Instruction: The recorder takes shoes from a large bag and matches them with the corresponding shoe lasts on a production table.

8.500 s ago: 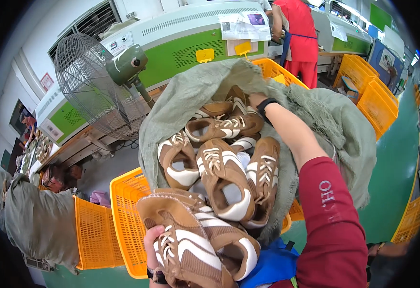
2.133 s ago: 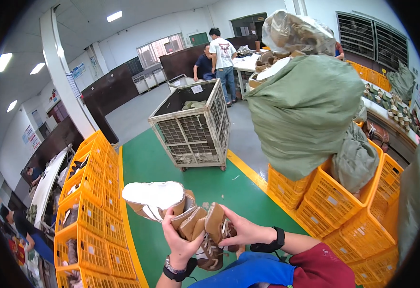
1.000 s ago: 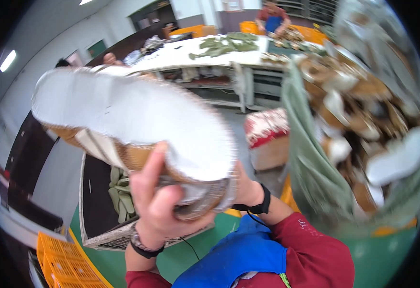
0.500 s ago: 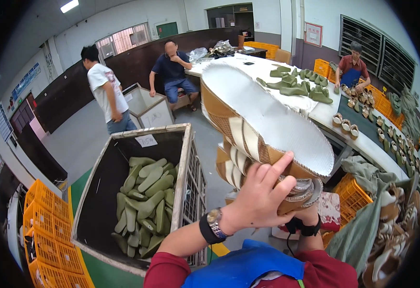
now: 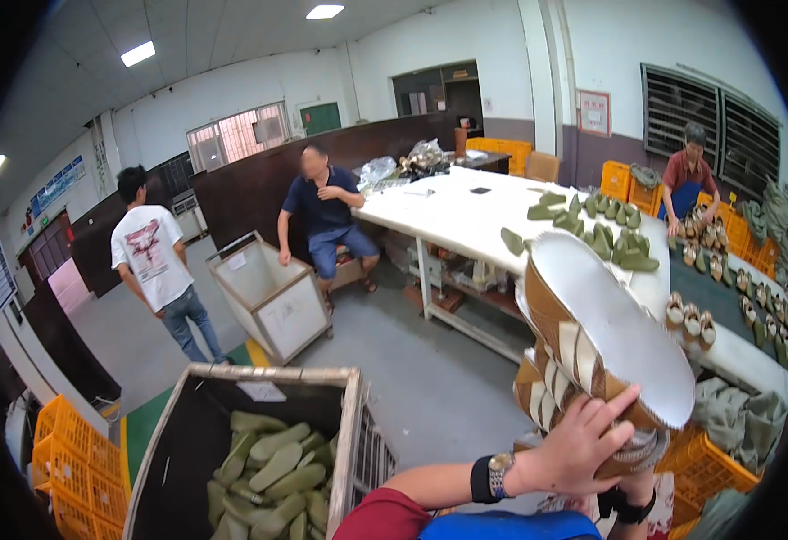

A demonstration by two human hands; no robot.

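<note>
A stack of shoe uppers in brown with cream stripes is tilted up in front of me, right of the middle. The top one shows its white oval sole side, with a stitched edge. My left hand, with a watch on the wrist, grips the stack near its lower end, one finger lying over the white face. Beneath that end is my right hand, supporting the stack; the uppers and my left hand hide most of its fingers. Below the top piece, several more uppers are nested, their number unclear.
A dark-lined crate of green shoe lasts stands at lower left. Orange crates flank both sides. A white table holds more lasts. One person sits, another stands, and a third handles shoes at right.
The stack and both my hands have shifted right and down in the picture. My view has tilted up, so the crate of lasts sits lower. The white-shirted person has turned their back.
</note>
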